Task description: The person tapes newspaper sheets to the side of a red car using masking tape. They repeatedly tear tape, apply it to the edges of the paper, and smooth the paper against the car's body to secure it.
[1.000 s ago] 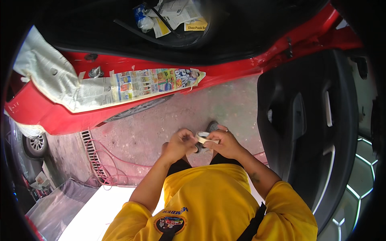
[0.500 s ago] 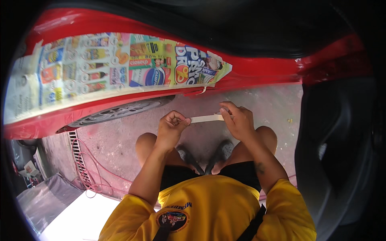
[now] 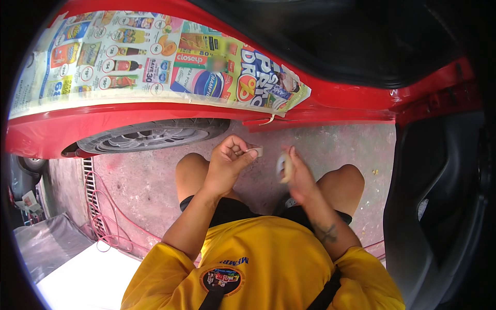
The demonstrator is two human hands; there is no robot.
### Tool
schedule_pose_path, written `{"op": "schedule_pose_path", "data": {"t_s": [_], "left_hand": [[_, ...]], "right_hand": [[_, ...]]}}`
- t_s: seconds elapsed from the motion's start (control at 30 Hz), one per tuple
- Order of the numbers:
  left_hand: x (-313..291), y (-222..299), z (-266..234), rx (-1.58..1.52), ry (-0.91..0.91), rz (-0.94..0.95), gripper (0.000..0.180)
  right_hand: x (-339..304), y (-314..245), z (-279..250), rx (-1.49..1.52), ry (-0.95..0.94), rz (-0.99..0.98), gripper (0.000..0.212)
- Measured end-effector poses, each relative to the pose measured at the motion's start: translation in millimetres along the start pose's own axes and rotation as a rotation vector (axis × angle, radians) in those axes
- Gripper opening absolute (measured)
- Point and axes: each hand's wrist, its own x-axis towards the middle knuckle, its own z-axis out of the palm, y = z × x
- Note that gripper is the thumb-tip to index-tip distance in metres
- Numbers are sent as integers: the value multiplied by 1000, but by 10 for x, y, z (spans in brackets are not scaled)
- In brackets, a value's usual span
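Observation:
Between the thumb and fingers of my left hand [image 3: 227, 163] is pinched a short torn strip of masking tape [image 3: 257, 151], its free end pointing right. My right hand [image 3: 303, 178], slightly blurred, holds a roll of masking tape [image 3: 284, 168] upright, apart from the strip. Ahead of both hands is a red car body panel [image 3: 155, 109]. A sheet of printed advertising newspaper [image 3: 139, 62] covers much of it, with pale tape along its lower edge. A small loose tape end [image 3: 267, 120] hangs below the sheet's right corner.
Under the panel sits a car wheel [image 3: 150, 137]. A black open door [image 3: 429, 191] stands on the right. At left, a pink hose [image 3: 111, 206] lies by a floor drain grate [image 3: 89, 191], near a grey plastic sheet [image 3: 51, 245]. My knees are bent below my hands.
The tape stretched between my hands has been torn; a short strip stays in my left hand. My right hand has turned and dropped slightly with the roll. My view has shifted a little.

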Motion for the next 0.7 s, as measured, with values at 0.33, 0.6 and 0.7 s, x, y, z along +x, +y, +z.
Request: {"op": "schedule_pose_path", "data": {"t_s": [0.33,0.6,0.7], "left_hand": [[102,-280,-224,-94,111,28,28],[625,-558,-226,-5,476,133,31],[666,-583,-218,-16,500,139,30]], "right_hand": [[130,-19,447,163,-29,-367,32],[747,33,597,-314,399,-761,22],[792,55,631,-374,458,-786,23]]}}
